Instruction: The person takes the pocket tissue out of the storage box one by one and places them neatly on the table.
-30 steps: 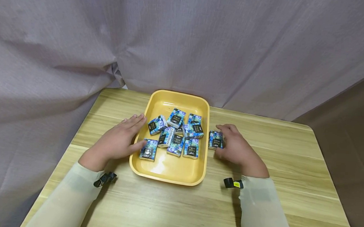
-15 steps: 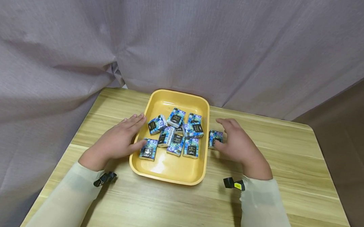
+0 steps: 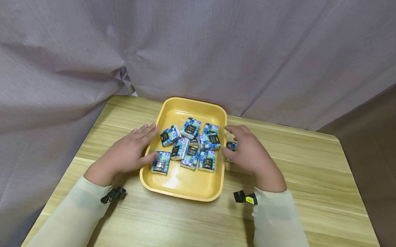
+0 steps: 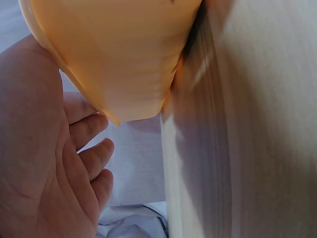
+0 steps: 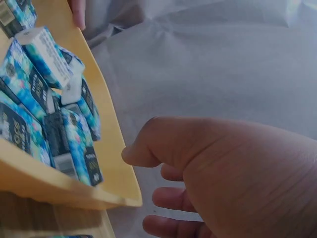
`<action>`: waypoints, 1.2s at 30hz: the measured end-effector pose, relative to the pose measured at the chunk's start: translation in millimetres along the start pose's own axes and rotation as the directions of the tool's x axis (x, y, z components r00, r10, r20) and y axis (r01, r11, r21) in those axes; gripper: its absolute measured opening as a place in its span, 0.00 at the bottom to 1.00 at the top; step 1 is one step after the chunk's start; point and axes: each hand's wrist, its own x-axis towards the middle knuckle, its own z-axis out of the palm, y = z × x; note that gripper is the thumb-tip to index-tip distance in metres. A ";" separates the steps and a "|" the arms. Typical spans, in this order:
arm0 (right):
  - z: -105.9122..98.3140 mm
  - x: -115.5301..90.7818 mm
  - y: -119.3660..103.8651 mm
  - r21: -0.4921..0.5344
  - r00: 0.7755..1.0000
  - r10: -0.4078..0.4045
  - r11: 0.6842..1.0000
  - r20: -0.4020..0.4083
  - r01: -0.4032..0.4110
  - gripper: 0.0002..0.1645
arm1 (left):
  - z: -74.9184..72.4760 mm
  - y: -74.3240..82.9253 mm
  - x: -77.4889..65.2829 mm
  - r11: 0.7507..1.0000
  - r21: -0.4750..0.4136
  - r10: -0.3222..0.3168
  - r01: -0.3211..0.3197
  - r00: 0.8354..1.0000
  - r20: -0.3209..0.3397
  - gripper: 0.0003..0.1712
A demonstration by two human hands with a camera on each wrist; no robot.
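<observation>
A yellow tray [image 3: 190, 191] holds several small tissue packs, blue and floral with black labels, in a loose heap; one of them is a pack [image 3: 207, 160] near the right wall. My left hand [image 3: 127, 151] lies along the left rim with its fingers extended, its thumb reaching over the edge by a tissue pack [image 3: 160, 162]. In the left wrist view its fingers [image 4: 94, 156] are loosely bent beside the rim. My right hand [image 3: 250, 151] hovers at the right rim, thumb and fingers apart, nothing between them. It partly hides another tissue pack [image 3: 231, 146] on the table outside the tray.
The wooden table [image 3: 167, 225] carries the tray near its back edge. A grey curtain [image 3: 201, 46] hangs directly behind and to the left, and a brown cloth [image 3: 376, 146] covers the right side. Each wrist bears a black strap [image 3: 113, 195].
My right hand has lifted off the tissue pack outside the tray and shifted left and slightly away to the right rim. The left hand stays in place.
</observation>
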 end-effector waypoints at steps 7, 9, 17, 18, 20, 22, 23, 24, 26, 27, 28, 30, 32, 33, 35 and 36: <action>10.7 7.5 -8.2 -0.054 1.000 -0.011 0.999 0.006 0.011 0.52 | 1.9 -1.6 0.0 1.000 -0.003 0.008 -0.008 1.000 -0.009 0.52; 13.9 9.6 -10.2 -0.063 1.000 0.002 0.998 0.008 -0.002 0.54 | 2.0 -1.9 0.0 1.000 -0.002 0.012 -0.012 1.000 -0.014 0.52; 24.7 18.5 -18.0 -0.089 0.999 0.033 0.996 0.018 -0.031 0.57 | 1.1 -2.7 0.6 1.000 -0.006 0.006 -0.006 1.000 -0.005 0.53; 26.2 19.5 -18.5 -0.090 0.999 0.033 0.995 0.019 -0.031 0.58 | 1.2 -2.8 0.5 1.000 -0.007 0.004 -0.004 1.000 -0.003 0.53; 29.3 21.1 -20.1 -0.085 0.999 0.038 0.996 0.021 -0.036 0.59 | 1.5 -2.6 0.5 1.000 -0.008 0.003 -0.003 1.000 -0.006 0.53; 32.8 22.8 -20.8 -0.081 0.998 0.054 0.995 0.018 -0.052 0.60 | 1.8 -2.5 0.4 1.000 -0.009 0.004 -0.004 1.000 -0.007 0.53; 34.5 23.6 -21.0 -0.080 0.998 0.065 0.995 0.018 -0.063 0.61 | 1.8 -2.5 0.4 1.000 -0.009 0.005 -0.005 1.000 -0.008 0.53; 36.0 24.5 -21.1 -0.081 0.997 0.074 0.994 0.019 -0.072 0.61 | 1.7 -2.5 0.4 1.000 -0.007 0.007 -0.007 1.000 -0.011 0.52; 38.6 26.1 -21.5 -0.082 0.995 0.093 0.993 0.021 -0.091 0.61 | 1.4 -2.1 0.7 1.000 -0.006 0.008 -0.008 1.000 -0.011 0.53; 39.7 27.0 -21.6 -0.087 0.995 0.099 0.991 0.022 -0.097 0.62 | 1.2 -2.2 0.8 1.000 -0.007 0.010 -0.010 1.000 -0.010 0.53; 40.8 27.8 -21.7 -0.093 0.994 0.104 0.990 0.023 -0.101 0.62 | 1.2 -2.2 0.9 1.000 -0.007 0.009 -0.010 1.000 -0.010 0.53; 42.7 29.2 -22.0 -0.105 0.993 0.115 0.988 0.029 -0.112 0.62 | 1.5 -2.4 0.7 1.000 -0.008 0.010 -0.010 1.000 -0.011 0.53; 44.4 30.6 -22.7 -0.123 0.992 0.125 0.985 0.034 -0.120 0.62 | 2.0 -2.6 0.5 1.000 -0.009 0.008 -0.008 1.000 -0.012 0.53; 45.4 31.2 -23.1 -0.132 0.991 0.131 0.983 0.036 -0.125 0.63 | 2.3 -2.6 0.3 1.000 -0.010 0.005 -0.005 1.000 -0.011 0.53; 47.1 32.2 -23.8 -0.148 0.989 0.142 0.980 0.038 -0.135 0.63 | 2.5 -2.6 0.0 1.000 -0.011 0.001 -0.001 1.000 -0.009 0.52; 48.1 32.8 -24.0 -0.156 0.989 0.144 0.978 0.037 -0.136 0.63 | 2.7 -2.6 -0.1 1.000 -0.011 -0.002 0.002 1.000 -0.009 0.52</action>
